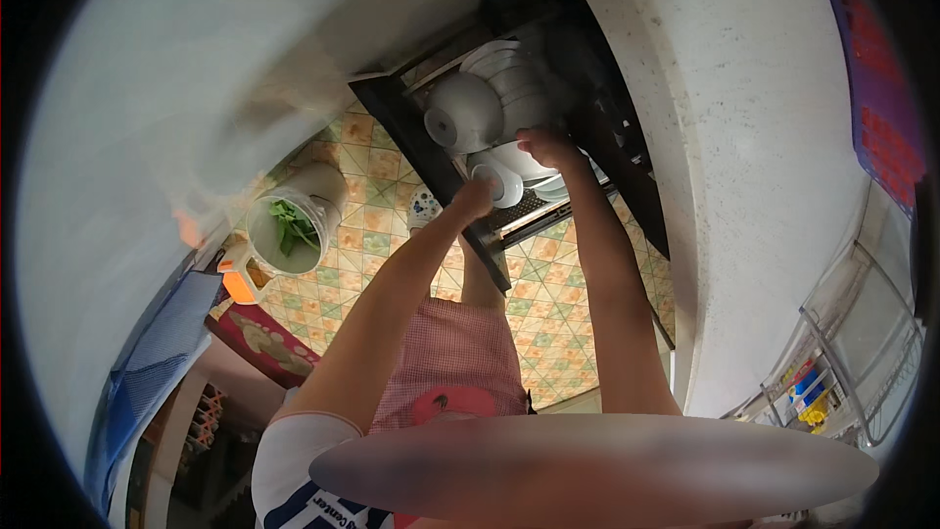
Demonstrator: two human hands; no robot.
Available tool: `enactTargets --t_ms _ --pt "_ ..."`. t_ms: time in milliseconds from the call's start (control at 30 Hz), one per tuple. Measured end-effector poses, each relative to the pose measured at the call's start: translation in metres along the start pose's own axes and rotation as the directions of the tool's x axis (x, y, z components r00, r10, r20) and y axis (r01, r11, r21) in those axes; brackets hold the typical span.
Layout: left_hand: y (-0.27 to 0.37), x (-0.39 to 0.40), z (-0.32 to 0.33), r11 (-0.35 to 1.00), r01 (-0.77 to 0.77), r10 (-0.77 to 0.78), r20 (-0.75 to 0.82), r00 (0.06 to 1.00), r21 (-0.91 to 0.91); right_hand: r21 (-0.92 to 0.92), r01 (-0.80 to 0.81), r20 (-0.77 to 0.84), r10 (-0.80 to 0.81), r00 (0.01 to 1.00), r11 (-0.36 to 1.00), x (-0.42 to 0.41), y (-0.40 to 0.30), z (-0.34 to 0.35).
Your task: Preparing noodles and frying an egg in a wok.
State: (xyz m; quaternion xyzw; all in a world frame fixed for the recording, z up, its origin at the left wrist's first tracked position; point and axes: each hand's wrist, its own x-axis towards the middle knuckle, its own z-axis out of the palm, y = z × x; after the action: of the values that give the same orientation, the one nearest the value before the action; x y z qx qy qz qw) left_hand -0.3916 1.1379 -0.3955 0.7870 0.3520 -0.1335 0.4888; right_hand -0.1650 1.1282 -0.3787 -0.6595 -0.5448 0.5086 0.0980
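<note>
An open black-fronted drawer (429,180) holds white dishes. At its near left end, my left hand (474,198) has its fingers on a small white bowl (508,185), which lies tilted on its side. My right hand (547,149) is closed at the edge of a larger white bowl (514,159) just beyond it; its fingertips are partly hidden. A big white bowl (464,114) lies on its side at the drawer's left, with its foot towards the front. Behind it leans a row of white bowls (518,84). White plates (552,187) sit below my right wrist.
A pale counter (742,162) curves along the right, with a red-and-purple basket (877,88) and a wire rack (844,353). Left on the tiled floor (551,286) stand a lined bin (294,224) with green leaves and an orange-and-white stool (246,275). My shod foot (424,207) is beside the drawer.
</note>
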Motion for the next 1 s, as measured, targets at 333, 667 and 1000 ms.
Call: enactTargets --t_ms 333,667,1000 --pt "-0.033 0.078 0.119 0.666 -0.077 0.128 -0.012 0.992 0.742 -0.274 -0.078 0.075 0.102 0.992 0.959 -0.011 -0.025 -0.011" --pt "-0.037 0.084 0.134 0.656 -0.245 0.486 -0.152 0.861 0.714 -0.299 -0.094 -0.199 0.034 0.979 0.950 -0.039 -0.025 -0.001" --pt "-0.001 0.046 0.092 0.685 -0.447 -0.021 0.629 0.777 0.576 -0.289 -0.081 -0.401 -0.043 0.915 0.954 -0.081 -0.023 0.017"
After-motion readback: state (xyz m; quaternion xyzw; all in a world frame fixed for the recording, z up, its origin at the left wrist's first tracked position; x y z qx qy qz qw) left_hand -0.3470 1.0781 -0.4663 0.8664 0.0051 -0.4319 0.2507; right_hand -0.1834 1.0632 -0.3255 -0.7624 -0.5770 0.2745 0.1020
